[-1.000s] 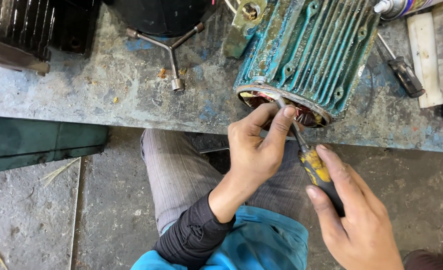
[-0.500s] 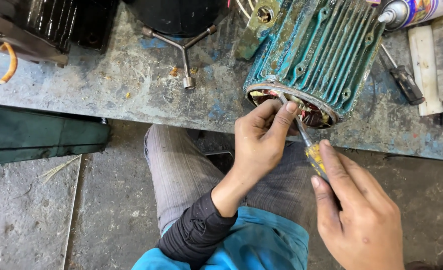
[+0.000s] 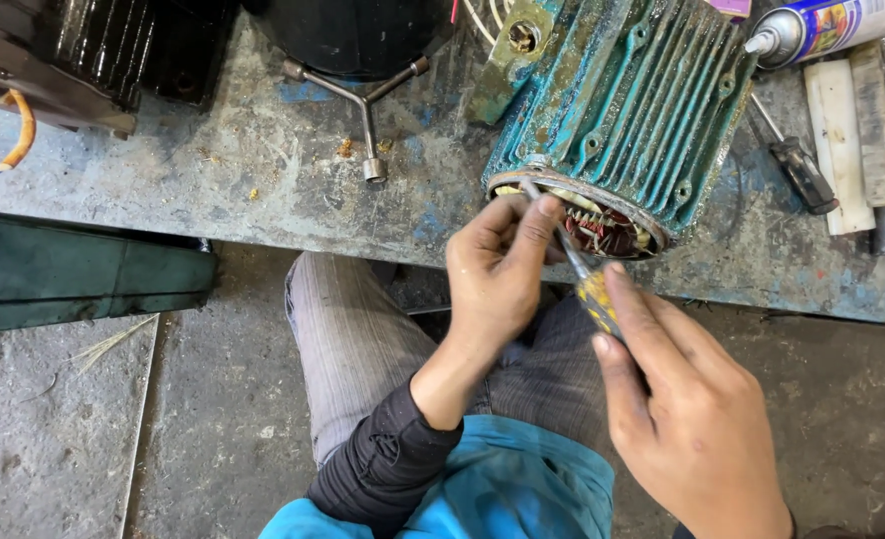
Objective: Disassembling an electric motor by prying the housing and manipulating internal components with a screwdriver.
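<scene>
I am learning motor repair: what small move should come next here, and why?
Probably pry gently with the screwdriver: its tip sits at the motor's open rim, the left hand steadies the shaft, and the right hand grips the handle.

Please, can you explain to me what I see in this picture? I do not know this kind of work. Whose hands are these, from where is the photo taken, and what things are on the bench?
The picture comes from a camera worn on a person's head, looking down at their own two hands and lap. On the worn bench lies a teal electric motor with cooling ribs, its open end facing the person, so the copper windings inside show. The right hand holds a screwdriver with a yellow handle, its tip at the motor's open rim. The left hand pinches the metal shaft to steady it. Also on the bench: a three-armed socket wrench, a spray can and another screwdriver with a dark handle.
</scene>
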